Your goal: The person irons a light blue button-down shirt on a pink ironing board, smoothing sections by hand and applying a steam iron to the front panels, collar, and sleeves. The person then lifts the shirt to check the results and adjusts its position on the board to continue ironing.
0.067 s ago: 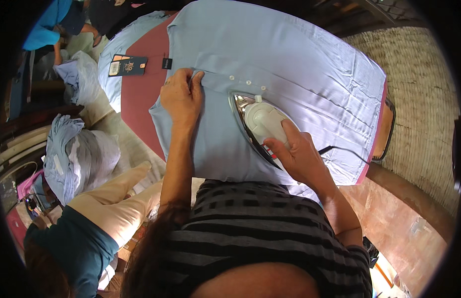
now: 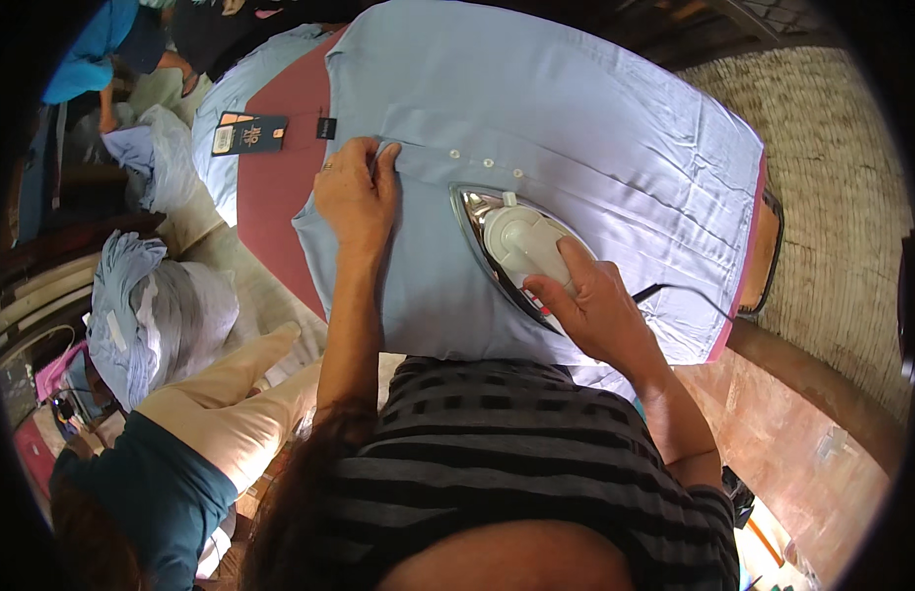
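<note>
A light blue shirt (image 2: 576, 108) lies spread over a maroon ironing board (image 2: 270, 197). My left hand (image 2: 356, 202) is closed on the shirt's front near the neckline, pinching the fabric between thumb and fingers. Wrapped round the handle of a clothes iron (image 2: 521, 236) is my right hand (image 2: 595, 310). The iron's sole rests on the shirt, its tip just below the row of small white buttons (image 2: 489, 163). A dark hang tag (image 2: 250, 134) lies on the board beyond the collar label (image 2: 326, 128).
The iron's black cord (image 2: 689, 289) trails off to the right. Bundled blue garments (image 2: 127, 295) in plastic stand at the left. A person in a dark green top (image 2: 171, 473) is close by at lower left; another in blue (image 2: 88, 49) is at the far left. Woven matting (image 2: 822, 177) lies right.
</note>
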{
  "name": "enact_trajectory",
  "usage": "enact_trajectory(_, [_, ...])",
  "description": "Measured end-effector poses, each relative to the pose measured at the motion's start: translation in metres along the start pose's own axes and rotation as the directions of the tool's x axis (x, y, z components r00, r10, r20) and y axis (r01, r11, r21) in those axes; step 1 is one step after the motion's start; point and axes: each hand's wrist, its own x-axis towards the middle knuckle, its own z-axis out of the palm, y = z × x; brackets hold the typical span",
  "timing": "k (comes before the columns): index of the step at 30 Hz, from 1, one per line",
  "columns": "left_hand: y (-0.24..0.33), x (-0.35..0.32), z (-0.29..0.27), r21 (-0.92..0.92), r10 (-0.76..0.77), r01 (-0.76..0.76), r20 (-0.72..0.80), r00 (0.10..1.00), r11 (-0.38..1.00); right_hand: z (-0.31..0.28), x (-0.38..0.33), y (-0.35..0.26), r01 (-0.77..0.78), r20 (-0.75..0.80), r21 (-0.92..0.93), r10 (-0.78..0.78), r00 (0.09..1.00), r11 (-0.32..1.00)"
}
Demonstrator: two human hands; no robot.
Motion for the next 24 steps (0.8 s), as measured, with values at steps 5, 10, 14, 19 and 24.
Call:
enact_trajectory(5, [0.025,-0.011,-0.010,0.059,0.192,-0.192,0.008,0.981,0.980,-0.033,-0.027,0.015,-0.062,-0.151,-0.102,0.047,0.987,0.993])
enact_trajectory(10, [0.059,-0.033,0.002,-0.042,0.420,-0.423,0.246,0.874,0.905,-0.046,-0.036,0.022,-0.212,-0.231,0.072,0.223,0.947,0.975])
enact_trajectory(14, [0.068,-0.038,0.011,0.053,0.366,-0.417,0.390,0.845,0.907,-0.036,-0.024,0.032,-0.122,-0.262,0.050,0.131,0.956,0.991])
enact_trajectory(19, [0.063,-0.043,0.012,0.106,0.340,-0.416,0.412,0.845,0.903,-0.032,0.011,0.031,0.171,-0.348,-0.098,-0.195,0.917,0.980])
enact_trajectory(24, [0.070,-0.043,0.011,0.122,0.380,-0.465,0.416,0.826,0.877,-0.037,0.013,0.042,0.210,-0.367,-0.081,-0.226,0.902,0.974])
